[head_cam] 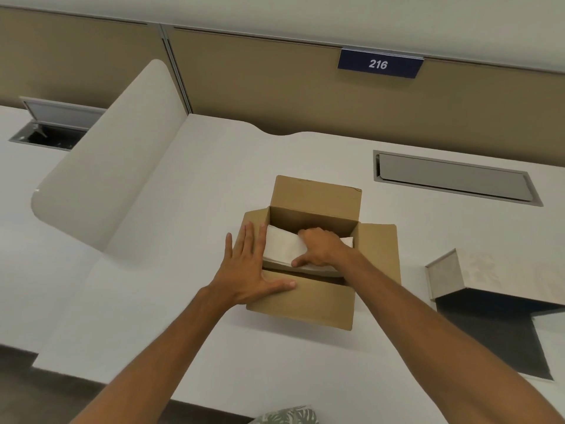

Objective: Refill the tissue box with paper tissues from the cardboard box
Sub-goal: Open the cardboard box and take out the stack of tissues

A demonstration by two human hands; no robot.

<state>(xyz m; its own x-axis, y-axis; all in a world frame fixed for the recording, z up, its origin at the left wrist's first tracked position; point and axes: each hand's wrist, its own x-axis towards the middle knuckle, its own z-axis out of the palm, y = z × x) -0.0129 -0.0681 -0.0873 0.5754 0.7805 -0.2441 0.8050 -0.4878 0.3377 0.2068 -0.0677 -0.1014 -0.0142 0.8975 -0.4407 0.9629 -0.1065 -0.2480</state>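
An open brown cardboard box (318, 301) stands in the middle of the white desk, its flaps folded out. Inside it lies a stack of white paper tissues (282, 244). My right hand (321, 246) reaches into the box, fingers curled over the top of the stack and thumb at its near edge. My left hand (249, 269) rests flat with fingers spread on the box's left flap and near edge. The grey tissue box (495, 276) lies at the right of the desk, its dark open side facing me.
A white curved divider (104, 166) rises on the left. A closed grey cable hatch (455, 177) is set in the desk behind the box, and an open hatch (52, 127) at far left. A tan partition with sign 216 (379, 64) runs along the back.
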